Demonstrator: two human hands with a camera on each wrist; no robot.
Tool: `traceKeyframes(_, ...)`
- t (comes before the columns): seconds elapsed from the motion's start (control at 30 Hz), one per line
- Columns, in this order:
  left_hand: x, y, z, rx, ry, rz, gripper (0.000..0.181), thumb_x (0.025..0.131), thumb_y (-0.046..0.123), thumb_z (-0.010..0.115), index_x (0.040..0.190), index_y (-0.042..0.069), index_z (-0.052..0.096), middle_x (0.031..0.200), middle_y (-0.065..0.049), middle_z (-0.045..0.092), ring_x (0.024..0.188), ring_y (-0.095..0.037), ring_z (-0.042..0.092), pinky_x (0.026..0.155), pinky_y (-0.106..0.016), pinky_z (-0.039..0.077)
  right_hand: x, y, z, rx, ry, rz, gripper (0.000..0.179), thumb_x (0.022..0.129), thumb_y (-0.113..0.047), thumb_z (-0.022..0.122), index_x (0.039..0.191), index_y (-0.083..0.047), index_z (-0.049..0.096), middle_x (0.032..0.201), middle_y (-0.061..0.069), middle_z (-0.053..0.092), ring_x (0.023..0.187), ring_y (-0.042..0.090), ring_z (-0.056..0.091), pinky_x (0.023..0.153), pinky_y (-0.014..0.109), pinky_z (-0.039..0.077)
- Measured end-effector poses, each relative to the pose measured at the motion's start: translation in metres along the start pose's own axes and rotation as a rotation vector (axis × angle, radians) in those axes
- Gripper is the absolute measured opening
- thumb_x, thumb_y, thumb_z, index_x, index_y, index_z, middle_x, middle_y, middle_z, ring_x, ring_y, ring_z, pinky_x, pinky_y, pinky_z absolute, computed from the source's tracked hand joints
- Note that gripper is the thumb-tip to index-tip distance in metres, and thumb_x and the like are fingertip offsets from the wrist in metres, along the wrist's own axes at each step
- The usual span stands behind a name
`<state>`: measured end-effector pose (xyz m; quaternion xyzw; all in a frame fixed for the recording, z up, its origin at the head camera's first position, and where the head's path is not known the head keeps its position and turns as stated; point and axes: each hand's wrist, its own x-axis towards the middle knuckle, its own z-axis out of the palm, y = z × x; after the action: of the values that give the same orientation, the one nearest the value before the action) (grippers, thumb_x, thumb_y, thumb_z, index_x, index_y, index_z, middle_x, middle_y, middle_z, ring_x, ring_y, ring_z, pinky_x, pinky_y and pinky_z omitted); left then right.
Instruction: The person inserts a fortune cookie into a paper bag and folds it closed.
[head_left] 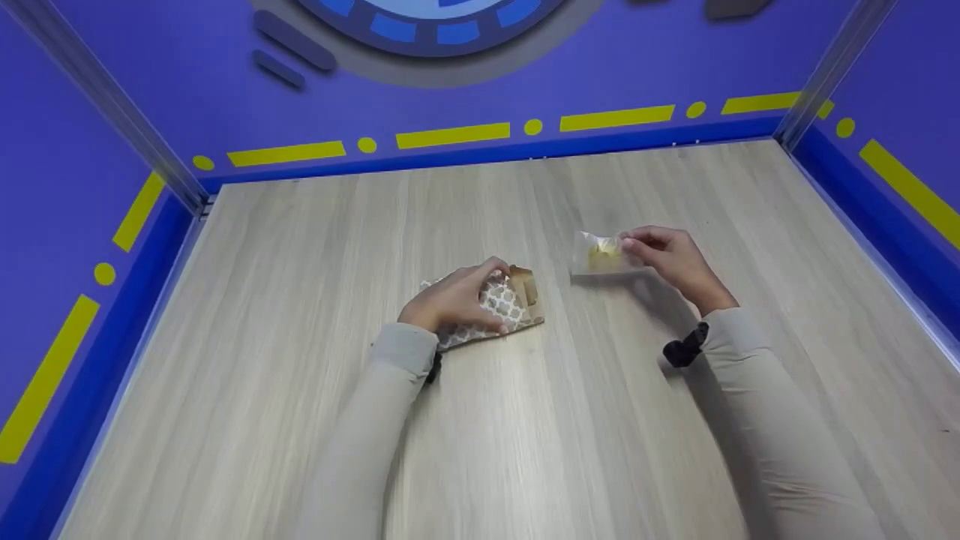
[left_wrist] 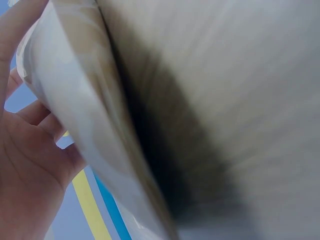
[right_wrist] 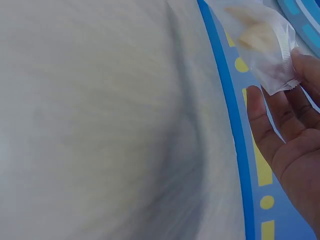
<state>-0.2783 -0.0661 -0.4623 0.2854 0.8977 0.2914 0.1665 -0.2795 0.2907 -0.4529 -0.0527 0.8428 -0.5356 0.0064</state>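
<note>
My left hand (head_left: 452, 298) grips a flat paper bag (head_left: 504, 301) with a white-and-tan lattice pattern, thumb on the near side and fingers across the far side. Its brown mouth (head_left: 527, 289) faces right and stands slightly apart. Seen from the left wrist, the bag (left_wrist: 85, 95) hides part of the fingers. To the right, my right hand (head_left: 679, 262) pinches one end of a small see-through packet (head_left: 583, 262) between thumb and fingers, above the tabletop. Inside the packet (right_wrist: 272, 70) lies a pale yellow, folded-looking piece (right_wrist: 259, 37); its exact kind is unclear.
A light wood-grain tabletop (head_left: 300, 262) lies under both hands. Blue-purple panels with yellow markings stand behind it (head_left: 450, 112) and along both sides. Dark devices (head_left: 684, 351) sit at the wrists.
</note>
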Motion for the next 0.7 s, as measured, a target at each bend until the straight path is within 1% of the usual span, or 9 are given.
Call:
traceKeyframes(0.1,0.000,0.000,0.000,0.006,0.001,-0.002,0.085,0.066,0.044,0.086,0.135,0.033,0.038,0.140,0.000,0.051,0.118,-0.017,0.053,0.098,-0.040,0.045,0.001,-0.003,0.007,0.048,-0.016,0.022,0.042,0.092,-0.029,0.065,0.118,0.005,0.063,0.095,-0.019,0.064,0.086,0.001,0.058,0.074,0.017,0.050)
traceKeyframes(0.17,0.000,0.000,0.000,0.009,0.004,-0.002,0.085,0.066,0.044,0.086,0.135,0.034,0.038,0.139,0.000,0.051,0.118,-0.017,0.053,0.099,-0.040,0.045,0.001,-0.007,0.012,0.078,-0.025,0.031,0.042,0.092,-0.027,0.065,0.118,0.006,0.062,0.094,-0.017,0.065,0.085,0.001,0.060,0.073,0.017,0.051)
traceKeyframes(0.4,0.000,0.001,0.000,0.005,-0.004,0.008,0.084,0.067,0.042,0.086,0.135,0.033,0.039,0.133,0.000,0.054,0.102,-0.018,0.054,0.087,-0.039,0.048,0.002,-0.017,0.028,0.146,-0.036,0.049,0.041,0.092,-0.023,0.065,0.119,0.008,0.061,0.090,-0.013,0.066,0.078,0.003,0.062,0.070,0.019,0.054)
traceKeyframes(0.6,0.001,0.001,0.000,0.013,-0.008,0.006,0.084,0.067,0.044,0.085,0.136,0.032,0.038,0.133,-0.001,0.054,0.107,-0.018,0.055,0.090,-0.040,0.048,0.001,-0.023,0.043,0.174,-0.056,0.072,0.038,0.091,-0.018,0.066,0.117,0.010,0.062,0.087,-0.013,0.067,0.073,0.003,0.063,0.067,0.019,0.054)
traceKeyframes(0.7,0.001,0.000,0.000,0.014,-0.008,0.006,0.084,0.067,0.044,0.085,0.136,0.033,0.038,0.130,0.000,0.055,0.103,-0.018,0.055,0.088,-0.039,0.048,0.001,-0.022,0.051,0.165,-0.068,0.086,0.037,0.091,-0.016,0.066,0.116,0.011,0.062,0.085,-0.013,0.067,0.070,0.002,0.063,0.064,0.018,0.053)
